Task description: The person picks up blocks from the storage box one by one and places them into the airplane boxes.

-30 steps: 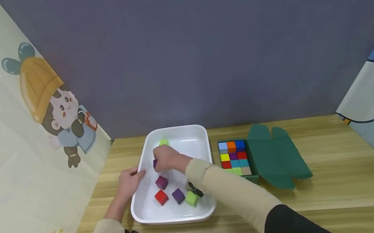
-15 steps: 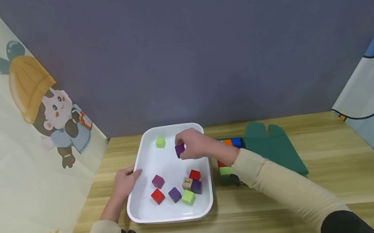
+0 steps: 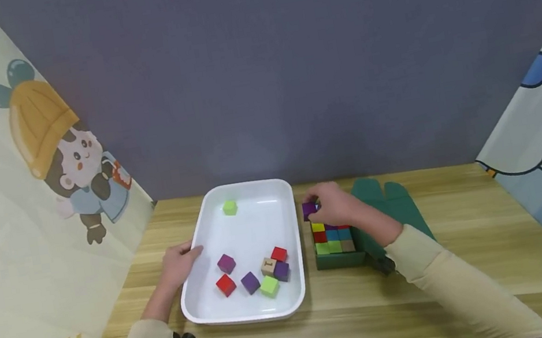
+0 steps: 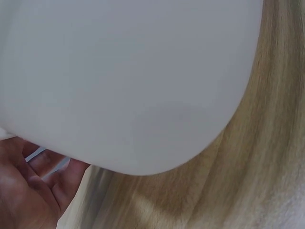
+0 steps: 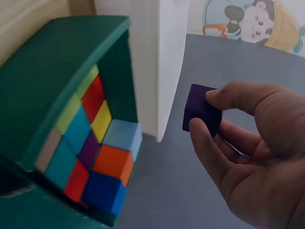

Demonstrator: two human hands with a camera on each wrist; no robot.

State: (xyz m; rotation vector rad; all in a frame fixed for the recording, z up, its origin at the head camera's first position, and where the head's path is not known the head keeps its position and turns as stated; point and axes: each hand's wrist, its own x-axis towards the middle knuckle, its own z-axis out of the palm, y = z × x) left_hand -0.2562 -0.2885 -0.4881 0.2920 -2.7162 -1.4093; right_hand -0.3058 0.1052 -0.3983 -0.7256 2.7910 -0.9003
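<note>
My right hand [image 3: 335, 205] pinches a dark purple cube [image 5: 199, 106] between thumb and fingers. It holds the cube above the far left corner of an open green box [image 3: 340, 260], clear of the cubes packed inside. In the right wrist view these are yellow, red, teal, lime, purple, tan, light blue, orange and blue cubes [image 5: 112, 164]; my hand covers part of them in the head view. My left hand [image 3: 179, 263] grips the left rim of a white tray [image 3: 254, 230]. The tray's outer side [image 4: 128, 86] fills most of the left wrist view.
Loose cubes lie in the tray: a lime cube [image 3: 230, 208] at the far end, and several red, purple, lime and tan ones nearer, including a lettered tan cube [image 3: 268, 266]. The box's green lid [image 3: 403, 207] lies folded out to the right. A grey wall panel [image 3: 267, 76] stands behind.
My right hand has picked up the purple cube from the tray and carried it right, over the tray's side to the green box. My left hand stays on the tray rim.
</note>
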